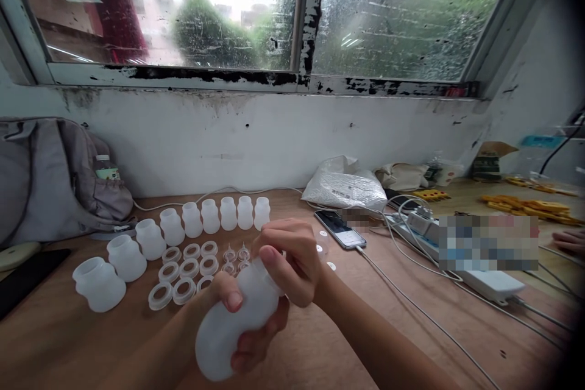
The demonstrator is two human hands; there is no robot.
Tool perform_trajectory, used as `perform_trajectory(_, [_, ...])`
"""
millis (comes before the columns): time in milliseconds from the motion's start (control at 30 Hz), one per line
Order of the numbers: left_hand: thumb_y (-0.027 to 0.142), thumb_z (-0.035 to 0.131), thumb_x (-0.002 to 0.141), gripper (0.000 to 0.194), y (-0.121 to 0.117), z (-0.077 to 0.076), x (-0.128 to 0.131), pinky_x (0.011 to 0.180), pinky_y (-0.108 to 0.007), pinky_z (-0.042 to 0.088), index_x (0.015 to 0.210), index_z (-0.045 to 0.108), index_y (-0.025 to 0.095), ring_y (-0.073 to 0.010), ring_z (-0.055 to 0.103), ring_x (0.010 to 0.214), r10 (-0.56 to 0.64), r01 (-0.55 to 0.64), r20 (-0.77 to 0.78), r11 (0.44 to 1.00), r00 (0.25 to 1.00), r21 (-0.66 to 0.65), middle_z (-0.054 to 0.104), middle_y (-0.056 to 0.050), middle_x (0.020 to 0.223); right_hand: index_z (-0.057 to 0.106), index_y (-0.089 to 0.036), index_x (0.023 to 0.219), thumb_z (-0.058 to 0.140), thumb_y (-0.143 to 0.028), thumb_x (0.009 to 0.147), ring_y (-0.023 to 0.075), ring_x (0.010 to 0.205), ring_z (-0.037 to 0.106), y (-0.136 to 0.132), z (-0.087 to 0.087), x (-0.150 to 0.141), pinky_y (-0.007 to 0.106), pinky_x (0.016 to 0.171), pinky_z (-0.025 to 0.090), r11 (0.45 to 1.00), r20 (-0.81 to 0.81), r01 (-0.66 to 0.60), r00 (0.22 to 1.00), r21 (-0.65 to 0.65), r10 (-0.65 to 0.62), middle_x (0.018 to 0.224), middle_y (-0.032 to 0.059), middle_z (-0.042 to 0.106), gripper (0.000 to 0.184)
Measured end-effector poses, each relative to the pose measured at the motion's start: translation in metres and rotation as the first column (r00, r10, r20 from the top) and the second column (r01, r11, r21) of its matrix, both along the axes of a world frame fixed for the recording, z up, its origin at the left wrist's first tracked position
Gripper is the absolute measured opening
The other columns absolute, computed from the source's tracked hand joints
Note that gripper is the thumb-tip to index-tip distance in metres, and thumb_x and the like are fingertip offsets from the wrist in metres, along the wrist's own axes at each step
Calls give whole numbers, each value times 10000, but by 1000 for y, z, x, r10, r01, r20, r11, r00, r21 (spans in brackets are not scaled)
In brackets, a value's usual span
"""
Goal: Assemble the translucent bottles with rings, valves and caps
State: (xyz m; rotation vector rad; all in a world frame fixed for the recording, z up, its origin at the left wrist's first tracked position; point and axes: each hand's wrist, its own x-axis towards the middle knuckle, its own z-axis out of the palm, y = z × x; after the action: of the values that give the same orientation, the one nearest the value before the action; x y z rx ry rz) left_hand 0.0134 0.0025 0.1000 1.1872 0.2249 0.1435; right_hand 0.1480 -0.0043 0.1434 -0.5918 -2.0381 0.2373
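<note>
My left hand (249, 335) is wrapped round a translucent white silicone bottle (228, 332), held low over the wooden table (320, 347). My right hand (290, 259) is closed over the bottle's top end, fingers pinched on its neck; what sits under the fingers is hidden. Behind the hands, a curved row of several like white bottles (192, 219) stands on the table. Inside that row lie several white rings (183, 268) and a few small clear valve pieces (235, 254).
A grey bag (50, 177) with a water bottle rests at the left. A phone (339, 228) on a white cable, a power strip (489, 283), a white plastic bag (345, 186) and yellow parts (534, 205) lie to the right. Another person's hand (569, 241) shows at the right edge.
</note>
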Motion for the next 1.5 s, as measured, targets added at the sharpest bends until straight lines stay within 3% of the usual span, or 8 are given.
perform_trajectory(100, [447,568,421,355,3,-12,5,311,-226,331,643,503,177,-103,414,298,-139,167,133,958,981,-235,430,44,363,399,-196,518,295,-344,793,95,432,360,2,0,2,237,442,296,999,-4,-38,999,20,38,480,0,413,330])
perform_trajectory(167, [387,583,443,353,8,-12,4,344,-220,352,705,528,157,-108,464,349,-119,158,164,956,979,-248,473,33,418,455,-185,580,315,-307,798,96,460,387,6,0,5,231,456,309,999,-15,-36,999,32,36,526,7,455,287])
perform_trajectory(400, [328,523,525,300,15,7,-11,420,-223,355,751,531,131,-105,490,436,101,-91,56,984,993,-155,485,18,511,496,-171,738,337,-333,822,99,531,404,22,-4,7,234,529,341,996,-45,83,996,17,-83,612,-1,463,242])
perform_trajectory(600, [296,540,575,223,6,34,-17,457,-219,352,731,530,137,-98,481,473,283,-278,-68,958,957,74,503,23,549,410,-191,768,455,-422,787,59,454,327,18,3,4,195,440,278,952,-77,221,967,-214,-241,580,-50,414,236])
perform_trajectory(667, [267,553,610,155,-1,48,-18,500,-220,355,706,524,149,-99,478,525,409,-355,-159,891,899,285,513,29,583,389,-191,695,458,-454,783,56,455,309,19,6,4,190,431,261,925,-49,258,958,-278,-282,554,-56,384,285])
perform_trajectory(767, [295,556,655,156,-7,60,-19,568,-232,367,743,542,167,-122,498,619,604,-385,-219,705,767,596,546,25,659,346,-184,567,459,-494,769,55,458,295,22,10,7,191,420,231,900,41,285,957,-331,-288,512,-56,334,387])
perform_trajectory(933, [463,571,636,315,-3,54,-26,521,-234,366,814,553,204,-150,524,617,788,-274,-206,427,580,862,582,11,704,341,-179,535,449,-502,771,49,446,274,27,12,13,191,404,200,876,106,171,985,-451,-138,500,-60,294,414])
perform_trajectory(1500, [540,557,627,360,5,46,-30,506,-237,363,784,539,217,-160,551,616,806,-120,-193,309,560,943,600,26,697,422,-169,615,433,-412,806,44,419,341,32,17,28,190,399,245,830,135,165,985,-532,-109,512,-53,402,309])
